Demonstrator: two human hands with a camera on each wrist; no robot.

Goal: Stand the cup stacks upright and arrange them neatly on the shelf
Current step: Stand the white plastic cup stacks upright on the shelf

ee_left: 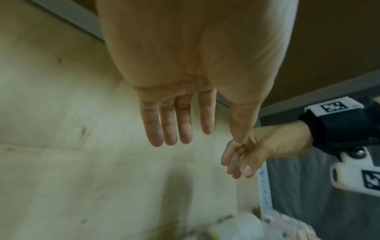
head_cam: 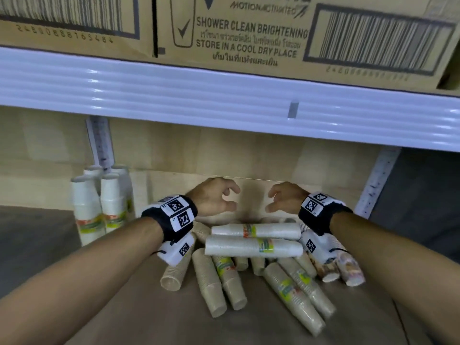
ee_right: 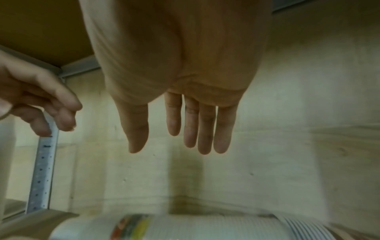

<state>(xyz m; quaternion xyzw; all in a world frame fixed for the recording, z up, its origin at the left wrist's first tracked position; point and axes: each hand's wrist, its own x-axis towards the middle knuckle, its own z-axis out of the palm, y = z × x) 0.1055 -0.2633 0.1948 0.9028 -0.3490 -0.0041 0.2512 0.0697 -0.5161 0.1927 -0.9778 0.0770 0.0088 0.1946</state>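
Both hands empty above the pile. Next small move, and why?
Probably lower both hands onto the top white cup stack and grip its ends. Left hand and right hand hover open just above it, holding nothing. It lies sideways on top of the heap, unobstructed, while upright stacks already stand at the left.

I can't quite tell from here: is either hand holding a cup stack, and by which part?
Nothing is held. The left hand and right hand hover empty, fingers loosely open, above the lying white cup stacks.
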